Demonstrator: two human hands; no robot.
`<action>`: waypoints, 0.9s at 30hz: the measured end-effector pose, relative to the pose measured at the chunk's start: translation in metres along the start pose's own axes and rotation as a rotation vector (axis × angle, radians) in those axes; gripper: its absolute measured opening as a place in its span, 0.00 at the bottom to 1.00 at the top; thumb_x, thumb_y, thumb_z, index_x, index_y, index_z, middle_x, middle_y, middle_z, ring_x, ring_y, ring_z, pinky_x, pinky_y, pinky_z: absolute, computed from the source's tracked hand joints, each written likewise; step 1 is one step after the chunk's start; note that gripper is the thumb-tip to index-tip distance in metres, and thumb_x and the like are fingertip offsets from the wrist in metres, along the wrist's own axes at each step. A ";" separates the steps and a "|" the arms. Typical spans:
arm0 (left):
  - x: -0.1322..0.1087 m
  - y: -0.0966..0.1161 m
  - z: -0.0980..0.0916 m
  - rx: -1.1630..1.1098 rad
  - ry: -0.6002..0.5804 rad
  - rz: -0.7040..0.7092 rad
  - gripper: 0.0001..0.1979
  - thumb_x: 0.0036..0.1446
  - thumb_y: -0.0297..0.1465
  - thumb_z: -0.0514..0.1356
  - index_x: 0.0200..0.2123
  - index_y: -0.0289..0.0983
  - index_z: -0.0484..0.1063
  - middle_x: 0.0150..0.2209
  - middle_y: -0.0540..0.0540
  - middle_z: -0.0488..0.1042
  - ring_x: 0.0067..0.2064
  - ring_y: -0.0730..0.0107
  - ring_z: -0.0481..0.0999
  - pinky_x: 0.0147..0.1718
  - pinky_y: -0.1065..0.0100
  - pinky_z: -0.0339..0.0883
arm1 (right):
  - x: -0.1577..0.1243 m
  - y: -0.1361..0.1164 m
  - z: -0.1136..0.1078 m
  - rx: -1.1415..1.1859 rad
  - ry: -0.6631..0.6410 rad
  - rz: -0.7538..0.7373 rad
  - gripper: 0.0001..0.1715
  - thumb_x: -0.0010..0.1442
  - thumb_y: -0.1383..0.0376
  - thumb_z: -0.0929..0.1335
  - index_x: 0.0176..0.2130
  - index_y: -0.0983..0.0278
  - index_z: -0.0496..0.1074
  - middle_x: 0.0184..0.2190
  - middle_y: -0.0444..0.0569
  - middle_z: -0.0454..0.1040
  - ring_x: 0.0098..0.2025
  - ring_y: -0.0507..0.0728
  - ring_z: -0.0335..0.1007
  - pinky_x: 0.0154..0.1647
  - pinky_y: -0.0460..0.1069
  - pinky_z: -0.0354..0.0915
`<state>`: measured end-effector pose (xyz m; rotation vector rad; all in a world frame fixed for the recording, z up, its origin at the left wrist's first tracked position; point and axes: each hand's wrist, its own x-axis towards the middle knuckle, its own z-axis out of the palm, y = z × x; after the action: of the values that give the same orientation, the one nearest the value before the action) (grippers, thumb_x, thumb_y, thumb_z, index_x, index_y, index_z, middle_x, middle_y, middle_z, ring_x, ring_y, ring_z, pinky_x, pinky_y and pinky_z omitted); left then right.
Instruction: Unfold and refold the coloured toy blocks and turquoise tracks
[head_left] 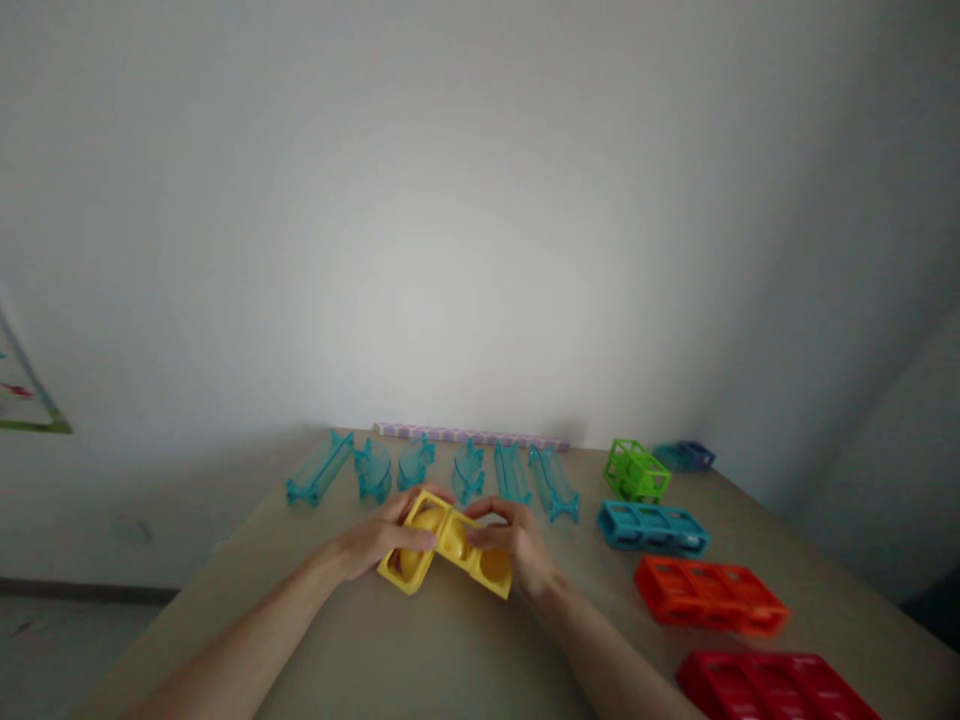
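Observation:
Two yellow plastic block pieces meet end to end above the table (450,650). My left hand (373,540) grips the left yellow piece (414,555), fingers wrapped round its far edge. The right yellow piece (480,560) is gripped the same way by my right hand (519,545), thumb on its top. The two pieces touch at their inner ends and form a shallow angle. Both forearms reach in from the bottom of the view.
Several clear teal track pieces (465,468) lie in a row behind the hands, with a purple strip (469,436) along the wall. To the right lie a green block (636,470), a blue block (651,527), an orange block (709,595), a red block (772,688) and a dark blue piece (686,456).

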<state>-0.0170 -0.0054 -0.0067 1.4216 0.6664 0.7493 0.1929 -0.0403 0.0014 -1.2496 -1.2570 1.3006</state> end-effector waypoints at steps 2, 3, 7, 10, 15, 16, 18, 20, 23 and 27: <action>0.000 0.002 0.001 0.065 0.005 0.003 0.25 0.44 0.31 0.67 0.47 0.40 0.67 0.34 0.51 0.71 0.33 0.70 0.70 0.30 0.71 0.62 | -0.001 0.000 0.000 0.002 0.005 0.035 0.20 0.39 0.66 0.69 0.37 0.65 0.74 0.22 0.45 0.74 0.23 0.55 0.69 0.23 0.47 0.58; 0.000 0.003 0.002 0.085 0.013 0.006 0.24 0.43 0.31 0.68 0.45 0.39 0.67 0.32 0.52 0.71 0.32 0.71 0.69 0.29 0.71 0.62 | -0.001 0.001 0.000 0.006 0.015 0.039 0.22 0.39 0.66 0.69 0.38 0.65 0.74 0.22 0.44 0.74 0.23 0.55 0.69 0.23 0.47 0.58; 0.002 0.005 0.006 0.088 0.073 0.013 0.21 0.42 0.30 0.67 0.41 0.38 0.67 0.30 0.52 0.70 0.30 0.72 0.68 0.27 0.72 0.62 | 0.003 0.006 0.000 0.053 0.016 -0.009 0.24 0.39 0.67 0.71 0.40 0.64 0.72 0.21 0.42 0.70 0.22 0.53 0.67 0.23 0.46 0.57; 0.004 0.004 0.005 0.039 0.157 0.041 0.19 0.43 0.28 0.66 0.41 0.38 0.67 0.30 0.52 0.70 0.30 0.72 0.69 0.27 0.72 0.62 | 0.007 0.009 0.002 0.168 0.000 -0.063 0.23 0.41 0.65 0.72 0.40 0.64 0.71 0.25 0.43 0.71 0.24 0.53 0.68 0.24 0.46 0.59; 0.006 0.003 0.007 -0.094 0.221 0.058 0.19 0.44 0.28 0.66 0.41 0.39 0.66 0.30 0.52 0.72 0.29 0.72 0.72 0.27 0.72 0.63 | 0.003 0.006 0.010 0.373 0.027 -0.192 0.23 0.49 0.58 0.72 0.44 0.63 0.67 0.34 0.46 0.71 0.30 0.55 0.71 0.30 0.48 0.64; 0.006 0.003 0.008 -0.128 0.235 0.057 0.19 0.44 0.28 0.66 0.41 0.39 0.66 0.30 0.52 0.72 0.30 0.71 0.72 0.28 0.71 0.64 | 0.002 0.004 0.012 0.380 0.048 -0.217 0.23 0.50 0.57 0.72 0.44 0.62 0.66 0.34 0.46 0.70 0.30 0.54 0.70 0.30 0.47 0.64; 0.007 0.004 0.012 -0.190 0.260 0.050 0.20 0.43 0.28 0.67 0.41 0.39 0.66 0.31 0.51 0.73 0.30 0.69 0.74 0.29 0.70 0.66 | -0.001 0.003 0.015 0.349 0.097 -0.266 0.24 0.51 0.55 0.71 0.45 0.61 0.65 0.33 0.44 0.69 0.28 0.53 0.68 0.28 0.46 0.63; 0.008 0.004 0.014 -0.230 0.289 0.035 0.20 0.43 0.29 0.67 0.41 0.39 0.66 0.32 0.50 0.75 0.30 0.67 0.75 0.30 0.67 0.68 | -0.002 0.004 0.017 0.281 0.149 -0.320 0.24 0.53 0.55 0.70 0.46 0.61 0.64 0.33 0.45 0.68 0.28 0.52 0.67 0.26 0.45 0.62; 0.011 0.005 0.014 -0.262 0.362 -0.018 0.18 0.45 0.33 0.66 0.40 0.37 0.68 0.30 0.48 0.76 0.26 0.66 0.76 0.26 0.66 0.68 | -0.002 0.006 0.016 0.114 0.256 -0.478 0.22 0.55 0.57 0.69 0.48 0.60 0.63 0.38 0.47 0.66 0.33 0.53 0.66 0.31 0.46 0.64; 0.013 0.006 0.014 -0.351 0.420 -0.042 0.16 0.47 0.34 0.66 0.39 0.36 0.69 0.28 0.47 0.77 0.26 0.65 0.77 0.26 0.65 0.70 | -0.008 0.006 0.010 -0.145 0.288 -0.722 0.24 0.57 0.62 0.68 0.52 0.58 0.60 0.46 0.51 0.64 0.40 0.55 0.65 0.40 0.50 0.65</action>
<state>0.0015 -0.0031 0.0004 0.9332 0.8350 1.0881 0.1833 -0.0496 -0.0048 -0.8987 -1.4179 0.5010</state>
